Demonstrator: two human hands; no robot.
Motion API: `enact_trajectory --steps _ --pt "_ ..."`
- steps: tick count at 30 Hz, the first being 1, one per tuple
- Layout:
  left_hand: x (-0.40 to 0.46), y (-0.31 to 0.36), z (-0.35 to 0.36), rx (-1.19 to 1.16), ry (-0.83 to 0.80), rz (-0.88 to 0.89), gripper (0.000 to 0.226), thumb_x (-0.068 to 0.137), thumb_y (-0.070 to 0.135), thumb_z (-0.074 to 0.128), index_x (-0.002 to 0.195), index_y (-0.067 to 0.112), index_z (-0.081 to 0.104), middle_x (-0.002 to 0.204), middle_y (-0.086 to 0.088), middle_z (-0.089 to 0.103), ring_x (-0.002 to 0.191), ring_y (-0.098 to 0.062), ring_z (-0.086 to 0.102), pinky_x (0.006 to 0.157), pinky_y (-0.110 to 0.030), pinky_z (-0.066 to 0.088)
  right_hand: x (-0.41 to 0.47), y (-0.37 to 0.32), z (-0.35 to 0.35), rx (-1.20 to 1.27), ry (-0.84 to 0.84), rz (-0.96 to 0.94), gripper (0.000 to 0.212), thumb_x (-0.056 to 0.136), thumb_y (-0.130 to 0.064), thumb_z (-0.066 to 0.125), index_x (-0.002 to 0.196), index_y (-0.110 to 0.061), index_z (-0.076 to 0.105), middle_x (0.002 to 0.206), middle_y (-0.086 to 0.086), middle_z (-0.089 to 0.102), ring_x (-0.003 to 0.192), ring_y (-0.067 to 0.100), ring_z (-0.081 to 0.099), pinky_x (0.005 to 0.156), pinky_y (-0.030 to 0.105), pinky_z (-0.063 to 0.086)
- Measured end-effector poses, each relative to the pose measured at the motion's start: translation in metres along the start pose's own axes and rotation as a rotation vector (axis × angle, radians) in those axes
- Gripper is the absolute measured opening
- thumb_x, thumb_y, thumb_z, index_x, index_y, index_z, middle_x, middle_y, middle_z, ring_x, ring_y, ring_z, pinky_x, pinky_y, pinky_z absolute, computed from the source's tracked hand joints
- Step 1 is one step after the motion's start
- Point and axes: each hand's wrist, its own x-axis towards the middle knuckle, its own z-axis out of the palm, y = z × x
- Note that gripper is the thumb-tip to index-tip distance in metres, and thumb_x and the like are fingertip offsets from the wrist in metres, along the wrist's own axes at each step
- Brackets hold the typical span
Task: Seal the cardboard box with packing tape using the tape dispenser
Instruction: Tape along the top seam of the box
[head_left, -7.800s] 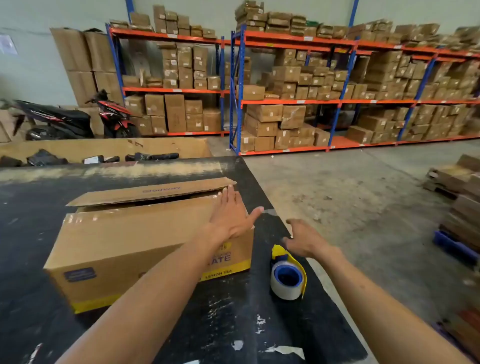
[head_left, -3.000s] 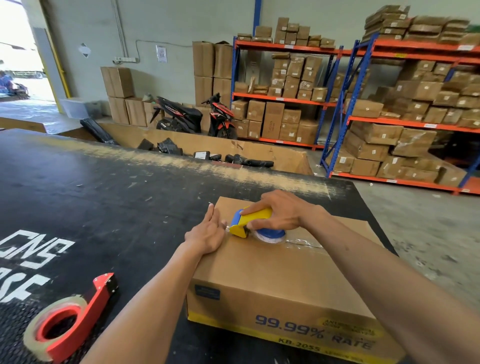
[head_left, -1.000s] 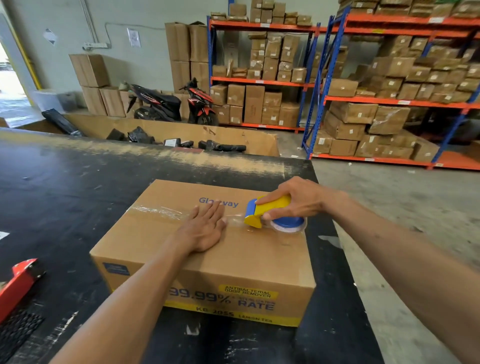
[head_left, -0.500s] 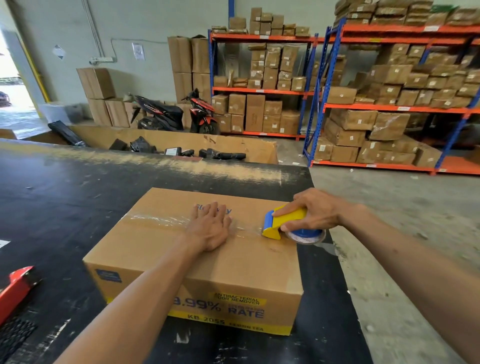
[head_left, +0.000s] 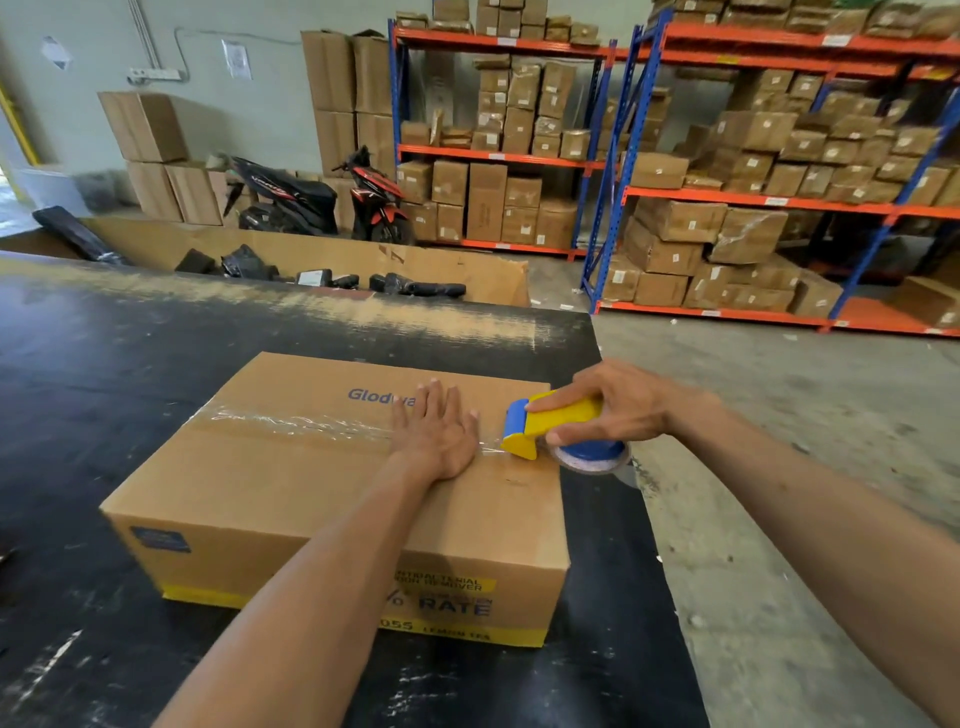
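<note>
A closed cardboard box (head_left: 291, 483) lies on the black table (head_left: 104, 395). A strip of clear packing tape (head_left: 291, 423) runs along its top seam from the left edge toward the right. My left hand (head_left: 436, 431) lies flat, fingers spread, on the tape near the box's right end. My right hand (head_left: 618, 410) grips the yellow and blue tape dispenser (head_left: 558, 431) at the box's right top edge, its roll hanging just past the edge.
The table's right edge runs close beside the box, with concrete floor (head_left: 779, 415) beyond it. Orange and blue racks (head_left: 727, 197) full of cartons stand behind. Two scooters (head_left: 311, 202) and a low cardboard bin (head_left: 363, 265) sit past the table's far edge.
My right hand has drawn the dispenser rightward along the seam to the box's right edge. My left hand has followed along the tape. The view has shifted slightly and the red dispenser is out of frame.
</note>
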Motion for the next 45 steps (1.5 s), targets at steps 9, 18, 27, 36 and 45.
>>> enact_trajectory --steps 9,18,27,36,45 --pt "-0.002 0.0 -0.002 0.021 -0.018 0.031 0.067 0.101 0.051 0.004 0.157 0.018 -0.008 0.165 -0.009 -0.017 0.152 -0.026 -0.015 0.119 -0.054 -0.013 -0.057 0.052 -0.003 -0.006 -0.011 0.046 0.055 0.075 -0.084 0.05 0.126 -0.064 0.054 0.083 -0.007 0.059 0.075 0.011 0.056 0.073 0.036 0.046" --pt "-0.015 0.048 -0.005 0.027 0.043 0.072 0.072 0.1 0.054 0.01 0.157 0.01 0.012 0.166 -0.016 -0.005 0.152 -0.031 -0.008 0.118 -0.06 -0.009 -0.047 0.051 0.015 -0.092 0.004 0.008 0.062 0.074 -0.088 0.042 0.128 -0.062 0.054 0.079 -0.009 0.054 0.072 0.009 0.053 0.07 0.035 0.046" --pt "-0.018 0.082 0.014 0.043 -0.019 0.02 0.082 0.096 0.063 0.003 0.157 0.01 -0.003 0.163 -0.02 -0.013 0.15 -0.035 -0.016 0.114 -0.063 -0.015 -0.033 0.032 -0.004 -0.353 -0.033 -0.081 0.051 0.084 -0.071 0.055 0.131 -0.051 0.058 0.075 -0.01 0.044 0.064 0.004 0.042 0.057 0.02 0.027" --pt "-0.02 0.081 0.012 0.055 -0.028 0.017 0.076 0.098 0.056 0.004 0.157 0.01 -0.003 0.164 -0.019 -0.014 0.151 -0.034 -0.015 0.115 -0.063 -0.012 -0.029 -0.002 -0.02 -0.646 -0.103 -0.203 0.053 0.087 -0.069 0.048 0.137 -0.053 0.05 0.076 -0.006 0.042 0.067 0.015 0.043 0.06 0.031 0.033" --pt "-0.019 0.078 0.012 0.049 -0.026 0.042 0.077 0.098 0.058 0.003 0.158 0.009 -0.002 0.164 -0.018 -0.012 0.151 -0.033 -0.013 0.116 -0.062 -0.011 -0.064 0.051 0.012 -0.189 0.034 -0.037 0.056 0.082 -0.081 0.045 0.134 -0.062 0.047 0.086 -0.001 0.058 0.077 0.018 0.056 0.073 0.036 0.047"
